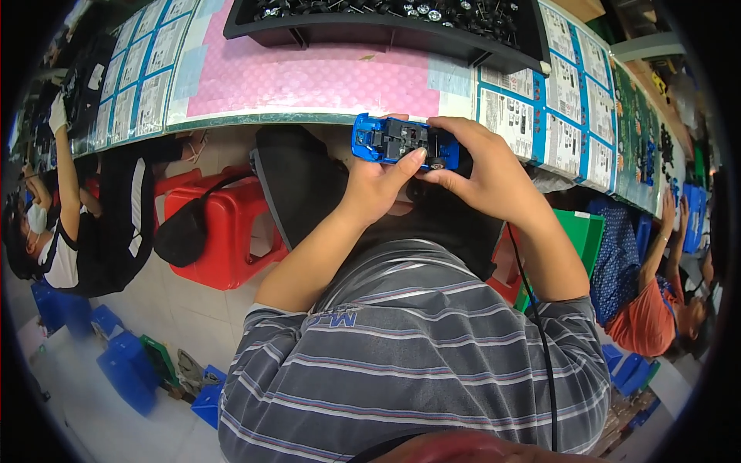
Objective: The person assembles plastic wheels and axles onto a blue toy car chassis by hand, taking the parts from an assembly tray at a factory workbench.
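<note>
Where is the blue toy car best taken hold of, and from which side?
Probably by the left end of the blue toy car, from the person's left. This end juts out past the left hand, whereas the right hand holds the other end. Pinching its blue edges should avoid the black middle, where the left thumb rests.

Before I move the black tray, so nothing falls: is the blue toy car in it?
No, the left hand and right hand hold the blue toy car outside the black tray.

Single head view (fisheye, edges bend), looking steeply down, close over striped shirt (417,363) and hands (488,170), toward near edge of counter (255,119).
</note>
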`<act>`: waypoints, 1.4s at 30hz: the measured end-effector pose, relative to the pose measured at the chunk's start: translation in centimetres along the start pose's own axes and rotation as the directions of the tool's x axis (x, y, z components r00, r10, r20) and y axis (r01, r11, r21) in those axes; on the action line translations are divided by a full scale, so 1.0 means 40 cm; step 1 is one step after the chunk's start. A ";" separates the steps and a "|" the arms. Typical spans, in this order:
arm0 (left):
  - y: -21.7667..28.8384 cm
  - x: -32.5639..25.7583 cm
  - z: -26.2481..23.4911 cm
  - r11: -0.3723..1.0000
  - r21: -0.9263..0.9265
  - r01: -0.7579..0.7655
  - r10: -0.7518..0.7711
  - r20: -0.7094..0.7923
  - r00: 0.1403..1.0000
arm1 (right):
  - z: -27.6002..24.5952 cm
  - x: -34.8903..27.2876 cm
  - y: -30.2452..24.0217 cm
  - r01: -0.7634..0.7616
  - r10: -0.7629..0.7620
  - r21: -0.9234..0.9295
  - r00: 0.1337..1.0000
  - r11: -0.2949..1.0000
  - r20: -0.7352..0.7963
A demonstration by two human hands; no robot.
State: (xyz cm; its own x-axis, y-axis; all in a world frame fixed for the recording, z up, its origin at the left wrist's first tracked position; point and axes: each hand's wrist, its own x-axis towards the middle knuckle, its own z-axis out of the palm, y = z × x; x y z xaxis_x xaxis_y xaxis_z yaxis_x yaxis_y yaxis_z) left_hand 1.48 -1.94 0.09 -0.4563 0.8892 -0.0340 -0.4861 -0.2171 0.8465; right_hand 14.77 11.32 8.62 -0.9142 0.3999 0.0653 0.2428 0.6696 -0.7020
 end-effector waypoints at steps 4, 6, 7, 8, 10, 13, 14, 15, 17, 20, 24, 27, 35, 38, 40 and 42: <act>-0.005 -0.009 -0.021 0.997 0.025 0.071 -0.071 0.017 0.997 | -0.087 0.069 0.037 0.091 -0.085 0.036 0.987 0.995 -0.139; -0.013 -0.007 -0.023 0.998 0.055 0.044 -0.045 0.029 0.999 | -0.163 0.158 0.106 0.045 -0.069 -0.095 0.959 0.994 -0.274; -0.010 -0.006 -0.020 0.997 0.050 0.054 -0.055 0.020 0.998 | -0.186 0.202 0.142 0.003 -0.079 -0.238 0.948 0.971 -0.308; -0.008 -0.002 -0.021 0.997 0.047 0.060 -0.060 0.007 0.998 | -0.205 0.251 0.180 -0.039 -0.097 -0.373 0.936 0.927 -0.339; -0.015 0.001 -0.014 0.999 -0.001 0.050 -0.050 -0.017 0.999 | -0.224 0.318 0.273 -0.045 -0.103 -0.469 0.953 0.882 -0.286; -0.028 -0.005 -0.023 0.995 0.028 0.092 -0.092 0.009 0.996 | -0.253 0.388 0.328 -0.030 -0.008 -0.512 0.997 0.858 -0.072; -0.027 -0.008 -0.023 0.996 0.029 0.082 -0.081 -0.016 0.997 | -0.256 0.399 0.338 -0.005 -0.026 -0.506 0.998 0.862 -0.053; -0.023 -0.013 -0.023 0.996 0.028 0.087 -0.087 -0.014 0.996 | -0.261 0.405 0.343 0.012 -0.003 -0.580 1.000 0.814 0.017; -0.006 -0.022 -0.012 0.996 0.046 0.070 -0.069 -0.026 0.997 | -0.268 0.402 0.348 0.046 0.004 -0.639 0.997 0.768 0.076; -0.003 -0.025 -0.024 0.997 0.048 0.062 -0.061 -0.036 0.998 | -0.267 0.376 0.350 0.024 -0.073 -0.537 0.995 0.843 -0.070; 0.006 -0.020 -0.030 0.998 0.030 0.050 -0.049 -0.034 0.998 | -0.240 0.288 0.211 -0.066 -0.162 -0.471 0.889 0.880 -0.429; 0.008 -0.012 -0.023 0.996 0.069 0.063 -0.062 -0.020 0.998 | -0.144 0.187 0.087 0.071 -0.086 -0.056 0.930 0.996 -0.358; -0.004 0.003 0.003 0.939 0.340 -0.053 0.040 0.044 0.998 | 0.059 0.099 -0.061 0.138 -0.132 0.064 0.987 0.988 -0.093; -0.018 -0.012 -0.010 0.920 0.376 -0.108 0.098 0.046 0.994 | 0.062 0.101 -0.067 0.099 -0.094 0.064 0.993 0.993 -0.068; -0.015 -0.023 -0.015 0.932 0.357 -0.065 0.060 0.025 0.998 | 0.064 0.101 -0.067 0.116 -0.115 0.042 0.993 0.992 -0.035; -0.009 -0.027 -0.016 0.942 0.336 -0.025 0.023 0.008 1.000 | 0.065 0.099 -0.063 0.116 -0.115 0.047 0.993 0.992 -0.023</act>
State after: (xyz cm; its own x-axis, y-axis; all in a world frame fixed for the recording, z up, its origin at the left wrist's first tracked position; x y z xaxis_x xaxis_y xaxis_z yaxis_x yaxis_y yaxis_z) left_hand 1.70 -3.09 -0.52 -0.4613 0.8872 -0.0097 -0.1959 -0.0911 0.9764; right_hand 9.70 9.56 8.81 -0.9284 0.3342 0.1621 0.1193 0.6816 -0.7220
